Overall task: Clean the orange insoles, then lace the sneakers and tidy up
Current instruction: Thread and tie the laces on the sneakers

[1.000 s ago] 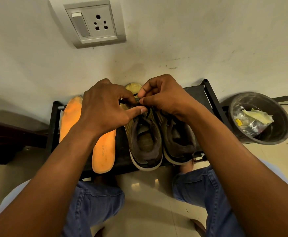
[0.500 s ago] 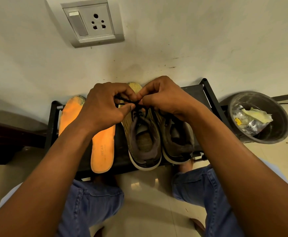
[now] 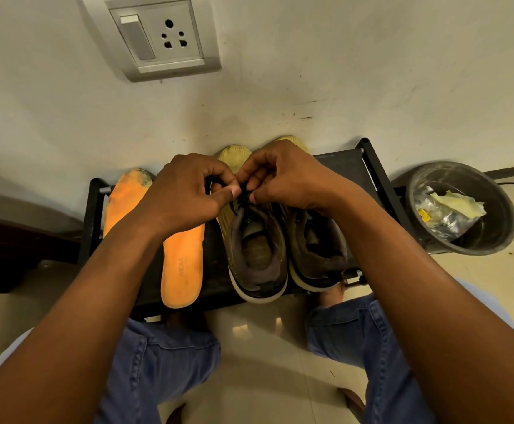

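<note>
Above rack [image 3: 345,166], hands [image 3: 242,191] pinching lace [image 3: 244,188].

Rack [image 3: 345,162] is packed: two orange insoles [image 3: 182,264] lie side by side on its left half, two sneakers [image 3: 257,255] touching each other on the right half. Only a narrow dark strip between the nearer insole and the left sneaker is free. Both hands, left hand [image 3: 185,197] and right hand [image 3: 289,175], sit together over the left sneaker's laces [image 3: 243,194], blocking access from above. Wall [image 3: 371,71] sits right behind the sneaker toes, no pass there. Bare rack corner far right is open. Waste bin [image 3: 494,237] stands just beside the rack's right end. Floor [image 3: 258,347] between the knees is open.
</note>
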